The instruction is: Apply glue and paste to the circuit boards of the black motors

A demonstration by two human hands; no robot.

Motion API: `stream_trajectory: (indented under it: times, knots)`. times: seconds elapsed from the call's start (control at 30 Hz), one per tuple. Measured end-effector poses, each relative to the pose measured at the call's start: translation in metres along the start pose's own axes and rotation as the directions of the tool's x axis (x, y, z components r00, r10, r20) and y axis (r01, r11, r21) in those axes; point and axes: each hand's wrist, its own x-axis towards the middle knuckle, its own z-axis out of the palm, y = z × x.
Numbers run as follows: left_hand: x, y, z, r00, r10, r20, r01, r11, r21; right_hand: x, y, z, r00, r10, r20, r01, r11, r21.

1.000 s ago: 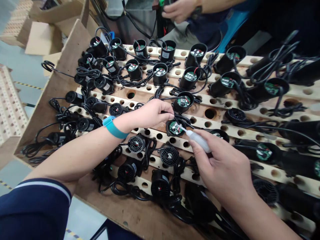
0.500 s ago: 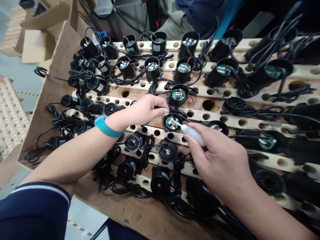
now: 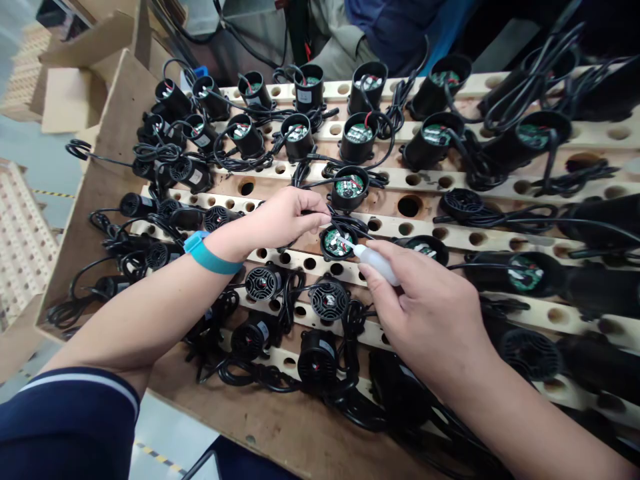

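Note:
My right hand (image 3: 425,293) grips a small whitish squeeze bottle (image 3: 377,263). Its thin nozzle points left into a round black housing (image 3: 324,248), over the green circuit board (image 3: 339,243) with white parts inside; whether the tip touches the board I cannot tell. Just to the upper left, my left hand (image 3: 293,217) is closed in a pinch on a black cable (image 3: 336,219) beside that housing's rim. A blue-green band (image 3: 213,259) circles my left wrist. Another open-topped housing (image 3: 350,190) with a green board stands right behind.
Rows of black housings with coiled cables stand along pale wooden strips (image 3: 480,238) with round holes. A brown wooden side wall (image 3: 95,180) bounds the left. Grille-topped units (image 3: 330,298) lie nearer me. Cardboard (image 3: 67,100) is at the upper left; a person's dark clothing (image 3: 395,30) shows behind.
The view has shifted slightly, so the housings and my hands appear a little further left. The bottle's nozzle stays over the same circuit board, and the left hand keeps its pinch beside it.

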Motion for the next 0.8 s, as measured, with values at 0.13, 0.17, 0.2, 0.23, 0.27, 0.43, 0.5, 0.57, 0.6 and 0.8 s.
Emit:
stream_trajectory:
  times: [0.13,0.17,0.2,0.23,0.27,0.43,0.5,0.57,0.6,0.8]
  knots:
    - [0.000,0.000,0.000,1.000,0.005,-0.003,-0.005,1.000,-0.009,-0.001,0.001,0.001,1.000,-0.006,-0.007,0.006,1.000,-0.005]
    - [0.000,0.000,0.000,1.000,0.005,0.000,-0.005,1.000,-0.011,-0.001,0.001,0.001,1.000,-0.011,-0.009,0.011,1.000,-0.006]
    - [0.000,0.000,0.000,1.000,0.005,0.002,-0.005,1.000,-0.014,-0.001,0.001,0.000,1.000,-0.016,-0.012,0.015,1.000,-0.007]
    - [0.001,-0.001,0.000,1.000,0.007,0.003,-0.007,1.000,-0.019,-0.001,0.001,-0.001,1.000,-0.018,-0.015,0.018,1.000,-0.010]
    - [0.001,-0.002,0.000,1.000,0.012,0.004,-0.012,1.000,-0.024,-0.001,0.000,-0.003,1.000,-0.019,-0.017,0.019,1.000,-0.015]
    - [0.002,-0.010,0.001,0.998,0.068,-0.005,-0.068,0.997,-0.040,-0.001,-0.007,-0.020,1.000,-0.005,0.019,0.007,0.997,-0.075]
    - [0.003,-0.013,0.002,0.995,0.094,-0.020,-0.094,0.995,-0.034,-0.001,-0.010,-0.029,1.000,0.006,0.030,-0.003,0.992,-0.124]
    - [0.005,-0.015,0.003,0.992,0.123,-0.034,-0.123,0.992,-0.021,0.001,-0.011,-0.037,0.999,0.024,0.039,-0.016,0.983,-0.185]
    - [0.006,-0.016,0.004,0.990,0.136,-0.038,-0.137,0.991,-0.011,0.003,-0.011,-0.041,0.999,0.029,0.041,-0.019,0.976,-0.217]
    - [0.012,-0.024,0.010,0.982,0.174,-0.072,-0.170,0.984,0.060,0.018,-0.007,-0.054,0.997,0.008,0.080,0.021,0.935,-0.353]
